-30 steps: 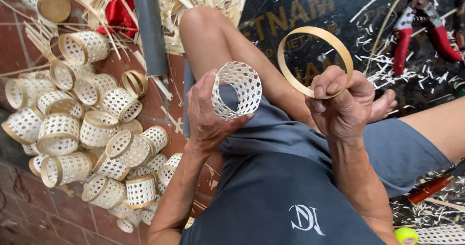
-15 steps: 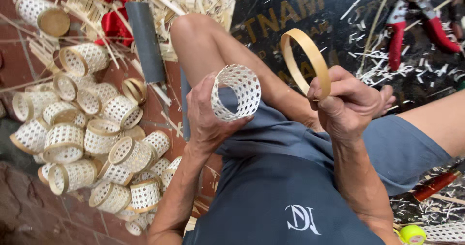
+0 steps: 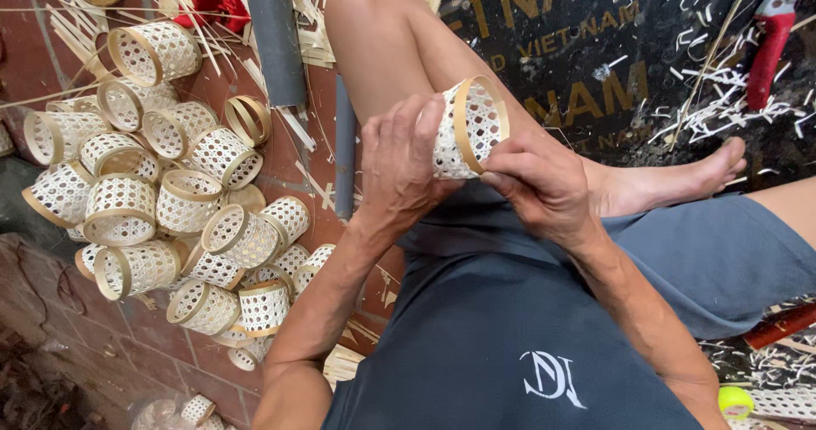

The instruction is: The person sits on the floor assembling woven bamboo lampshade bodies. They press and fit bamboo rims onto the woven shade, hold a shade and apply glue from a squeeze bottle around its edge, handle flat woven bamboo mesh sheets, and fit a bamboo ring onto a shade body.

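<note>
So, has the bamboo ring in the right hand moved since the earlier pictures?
Yes. The bamboo ring has come leftward, away from the red pliers, onto the woven cylinder.

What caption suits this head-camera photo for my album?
Left hand and right hand hold a ringed woven cup beside piled woven cups.

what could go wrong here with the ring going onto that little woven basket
The bamboo ring sits at the rim of the white woven cylinder and looks a tight fit; if it goes on crooked it might jam or crush the open weave.

The left hand and right hand hold the piece in the air over the lap, so a slip may send it onto the brick floor.

Bamboo slivers lie near the bare foot and could prick it.
</note>
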